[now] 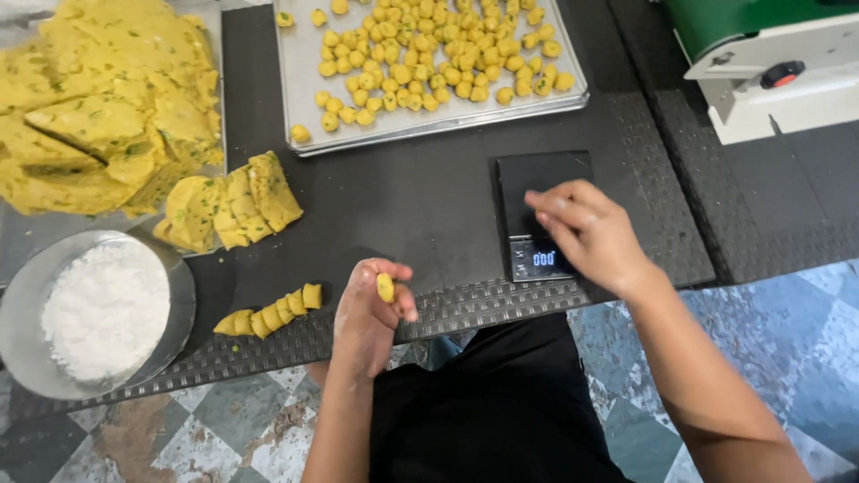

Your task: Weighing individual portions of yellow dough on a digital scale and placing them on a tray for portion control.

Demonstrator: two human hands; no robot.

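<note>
My left hand pinches a small yellow dough piece between thumb and fingers, near the front edge of the black mat. Just left of it lies a short row of cut dough pieces. My right hand hovers over the small black digital scale, fingers loosely spread, nothing in it. Behind, a metal tray carries several small yellow dough balls.
A sliced dough log lies on the mat's left side. A large heap of yellow dough with green flecks fills the far left. A metal bowl of white flour stands front left. A green and white machine sits far right.
</note>
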